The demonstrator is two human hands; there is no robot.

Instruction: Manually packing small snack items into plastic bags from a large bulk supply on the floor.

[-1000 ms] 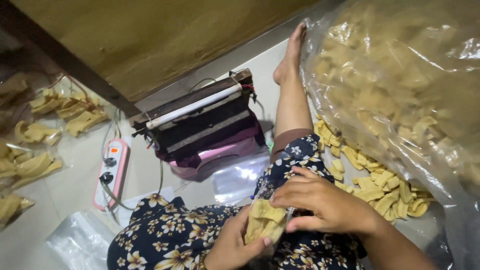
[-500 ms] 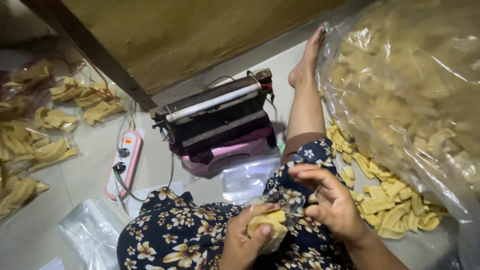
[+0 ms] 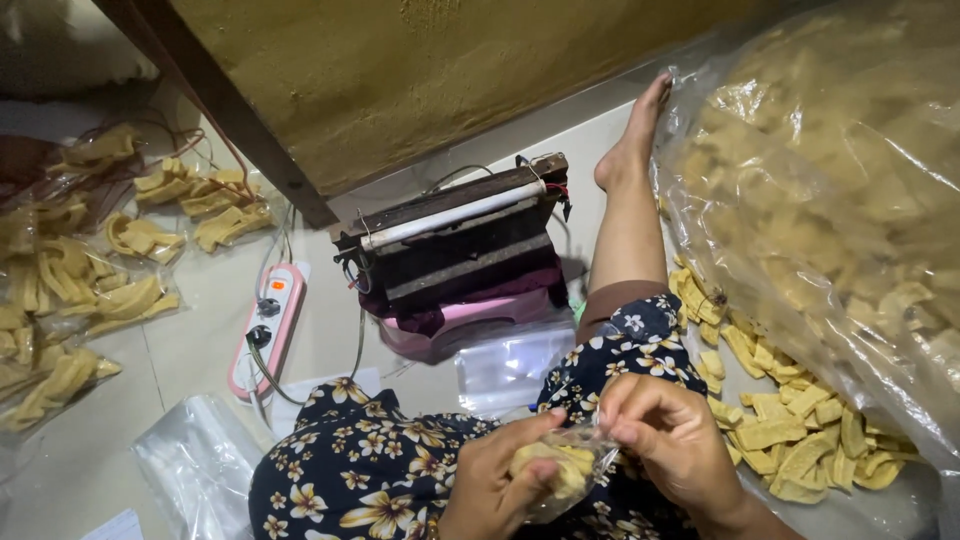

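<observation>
We hold the little bag point(image 3: 560, 470) of chips in our lap, our left hand point(image 3: 495, 485) wrapped under it and our right hand point(image 3: 670, 445) pinching its top, so next it likely needs the sealer point(image 3: 460, 250).

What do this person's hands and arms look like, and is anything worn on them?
Both hands are bare: the left hand and the right hand show no gloves, rings or bracelets that I can make out. The wrists and the visible stretch of the right forearm are uncovered too, with no sleeve in view. The only clothing seen is a dark navy garment printed with cream and yellow flowers over the lap.
</observation>
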